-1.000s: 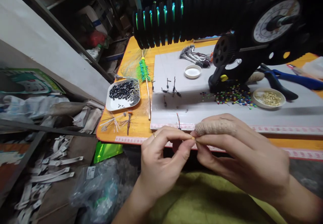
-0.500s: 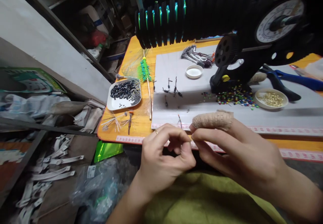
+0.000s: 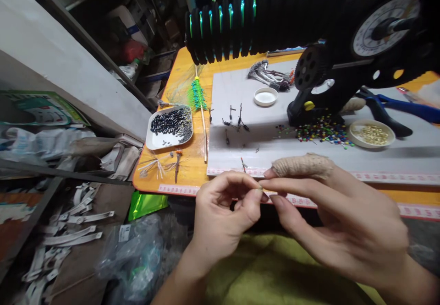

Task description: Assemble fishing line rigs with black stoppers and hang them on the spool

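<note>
The left hand (image 3: 223, 215) and the right hand (image 3: 338, 218) meet fingertip to fingertip just off the near edge of the orange table (image 3: 178, 78). Between them sits a tiny brass-coloured piece (image 3: 260, 188), pinched by the left thumb and forefinger; the right hand's fingers close on it from 3 o'clock, so both hands are clamped on the same speck. It is too small to tell its long axis. The right forefinger wears a knitted finger cot (image 3: 302, 166), lying level and pointing toward 9 o'clock.

From the pinch, a dish of brass beads (image 3: 371, 133) lies at 2 o'clock, nearer the right hand. A tray of black tubes (image 3: 170, 126) lies at 10 o'clock, nearer the left. Coloured pins (image 3: 321, 133) scatter on the grey mat (image 3: 275, 158) at 1 o'clock.
</note>
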`<action>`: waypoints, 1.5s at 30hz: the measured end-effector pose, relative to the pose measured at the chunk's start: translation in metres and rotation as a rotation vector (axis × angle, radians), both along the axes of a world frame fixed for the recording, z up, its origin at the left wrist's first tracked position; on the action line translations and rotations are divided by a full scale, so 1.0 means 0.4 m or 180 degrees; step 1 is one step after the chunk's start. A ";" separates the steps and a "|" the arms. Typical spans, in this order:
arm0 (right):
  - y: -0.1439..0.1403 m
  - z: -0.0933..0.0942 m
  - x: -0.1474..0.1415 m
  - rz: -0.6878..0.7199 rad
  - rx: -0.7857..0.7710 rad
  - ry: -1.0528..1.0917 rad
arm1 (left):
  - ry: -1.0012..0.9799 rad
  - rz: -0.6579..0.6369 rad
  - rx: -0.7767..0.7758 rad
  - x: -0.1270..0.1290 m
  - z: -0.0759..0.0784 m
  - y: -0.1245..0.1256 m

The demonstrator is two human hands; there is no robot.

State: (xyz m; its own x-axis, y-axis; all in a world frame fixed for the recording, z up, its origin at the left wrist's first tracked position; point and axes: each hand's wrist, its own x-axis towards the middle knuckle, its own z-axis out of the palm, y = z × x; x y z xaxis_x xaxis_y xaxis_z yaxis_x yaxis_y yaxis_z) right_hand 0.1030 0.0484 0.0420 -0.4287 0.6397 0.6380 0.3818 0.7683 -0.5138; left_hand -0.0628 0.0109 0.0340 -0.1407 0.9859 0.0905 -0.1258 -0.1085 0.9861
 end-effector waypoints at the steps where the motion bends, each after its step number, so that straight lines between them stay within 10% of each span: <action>1: 0.000 -0.001 0.001 0.0023 -0.0118 0.0068 | 0.0186 0.0056 0.0091 0.000 -0.003 -0.004; 27: 0.004 -0.024 0.014 0.0345 -0.1415 0.0535 | 0.1945 -0.0013 0.1072 -0.026 -0.020 -0.009; 45: -0.001 -0.015 -0.003 0.0568 -0.1760 0.0795 | 0.0592 0.0457 0.0841 0.021 -0.063 -0.019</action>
